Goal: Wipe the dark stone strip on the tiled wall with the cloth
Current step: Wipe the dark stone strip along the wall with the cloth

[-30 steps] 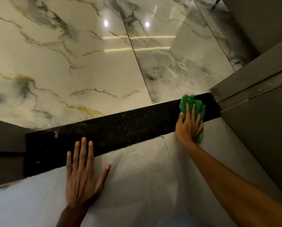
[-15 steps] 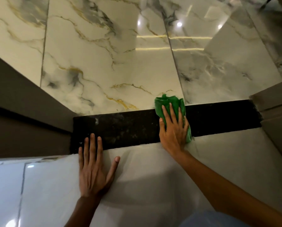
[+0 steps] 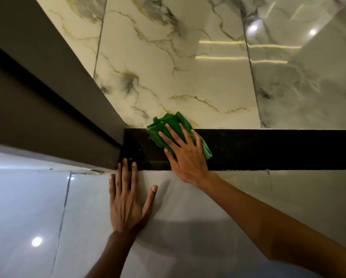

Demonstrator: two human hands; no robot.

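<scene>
A dark speckled stone strip (image 3: 268, 149) runs level across the wall, between marble-patterned tiles above and pale grey tiles below. My right hand (image 3: 185, 155) lies flat with fingers spread, pressing a crumpled green cloth (image 3: 164, 127) against the strip near its left end; the cloth's top edge overlaps the marble tile. My left hand (image 3: 128, 199) rests flat and open on the grey tile just below the strip's left end, its fingertips reaching onto the dark stone. It holds nothing.
A brown door frame or panel (image 3: 47, 101) slants down from the upper left and meets the strip's left end. Glossy marble tiles (image 3: 188, 67) above reflect ceiling lights. Grey tiles (image 3: 228, 207) with a vertical grout line fill the lower wall.
My right hand has slid the green cloth leftward along the strip, from its right end to near its left end. My left hand has stayed flat on the lower tile while the view shifted.
</scene>
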